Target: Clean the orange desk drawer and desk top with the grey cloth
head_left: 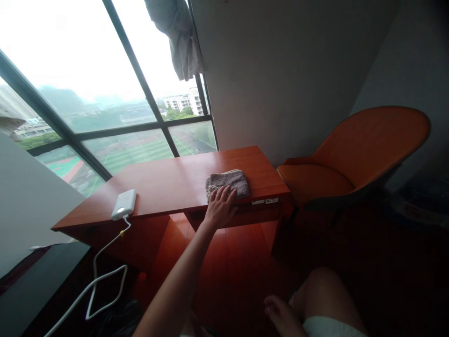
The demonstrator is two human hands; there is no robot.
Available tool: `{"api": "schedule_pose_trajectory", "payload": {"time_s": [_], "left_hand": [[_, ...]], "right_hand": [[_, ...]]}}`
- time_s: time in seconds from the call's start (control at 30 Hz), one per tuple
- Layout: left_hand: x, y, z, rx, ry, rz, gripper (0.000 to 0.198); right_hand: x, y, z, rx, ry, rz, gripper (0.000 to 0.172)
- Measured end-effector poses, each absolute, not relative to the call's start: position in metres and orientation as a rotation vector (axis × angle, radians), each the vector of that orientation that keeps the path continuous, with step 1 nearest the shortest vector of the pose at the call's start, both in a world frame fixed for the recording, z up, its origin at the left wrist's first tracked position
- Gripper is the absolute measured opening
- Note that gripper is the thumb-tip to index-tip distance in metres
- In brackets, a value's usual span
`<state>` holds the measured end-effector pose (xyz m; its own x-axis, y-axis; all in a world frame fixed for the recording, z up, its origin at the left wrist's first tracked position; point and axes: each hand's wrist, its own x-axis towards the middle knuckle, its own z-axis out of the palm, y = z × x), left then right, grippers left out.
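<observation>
A folded grey-brown towel lies near the front edge of a reddish wooden desk, toward its right end. My left hand reaches out to it from below. Its fingers are spread and rest on the towel's near part; the thumb sits lower, by the desk's edge. Low in the view, my right hand is beside my bent knee, away from the desk. Its fingers look curled in together, with nothing visible in them, though the area is dim.
A white power bank with a white cable hanging from it stands at the desk's left front edge. An orange chair is at the right. Behind the desk is a large window with a bunched curtain.
</observation>
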<state>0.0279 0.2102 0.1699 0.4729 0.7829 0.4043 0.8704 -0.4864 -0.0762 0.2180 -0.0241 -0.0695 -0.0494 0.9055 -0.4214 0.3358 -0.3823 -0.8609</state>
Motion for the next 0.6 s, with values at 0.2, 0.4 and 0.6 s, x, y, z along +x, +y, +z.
{"api": "schedule_pose_trajectory", "payload": {"time_s": [0.2, 0.4, 0.6], "left_hand": [[0.015, 0.207, 0.18, -2.56, -1.38, -0.512, 0.056], [0.018, 0.106, 0.094, -2.87, -1.766, -0.94, 0.056], [0.011, -0.008, 0.014, -2.724, -3.118, -1.38, 0.041]], "right_hand": [[0.222, -0.025, -0.064, -1.739, -1.352, 1.424, 0.029], [0.218, -0.022, -0.063, -1.725, -1.23, 1.464, 0.035], [0.207, -0.022, -0.07, -1.667, -1.123, 1.61, 0.04]]}}
